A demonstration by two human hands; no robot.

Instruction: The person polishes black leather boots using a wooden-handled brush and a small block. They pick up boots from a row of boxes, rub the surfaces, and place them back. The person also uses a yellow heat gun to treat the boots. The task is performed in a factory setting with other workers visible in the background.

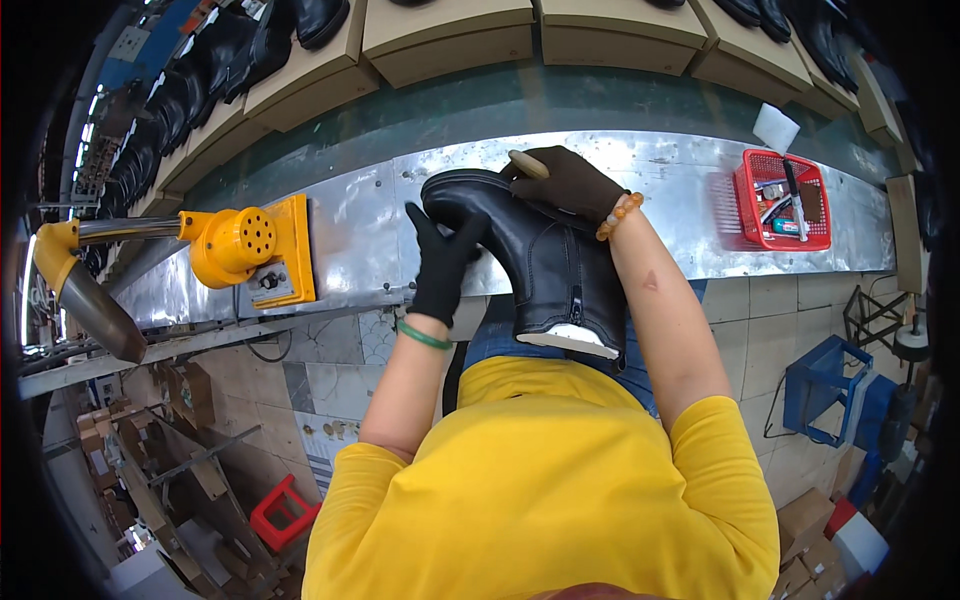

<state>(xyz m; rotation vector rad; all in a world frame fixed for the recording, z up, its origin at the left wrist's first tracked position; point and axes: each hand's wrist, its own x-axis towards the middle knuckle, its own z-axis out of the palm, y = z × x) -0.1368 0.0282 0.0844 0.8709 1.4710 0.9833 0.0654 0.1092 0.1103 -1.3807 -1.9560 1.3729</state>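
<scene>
Boot (pixel 545 265): black, held over the lap at the bench (pixel 660 190) edge.
Left hand (pixel 440 262): gloved grip steadying the toe.
Right hand (pixel 565 185): grip closed on a wooden-handled tool (pixel 527 164) at the upper.
Progress: finishing looks underway; boxed boots (pixel 300 20) wait beyond.

Contents of red basket (pixel 745 195) too small; boxed boots (pixel 320 15) cut off.

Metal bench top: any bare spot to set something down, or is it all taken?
The metal bench is bare between the boot and the red basket, and between the yellow machine and the left hand. It is crowded at the boot, where both hands work, right hand on top.
</scene>
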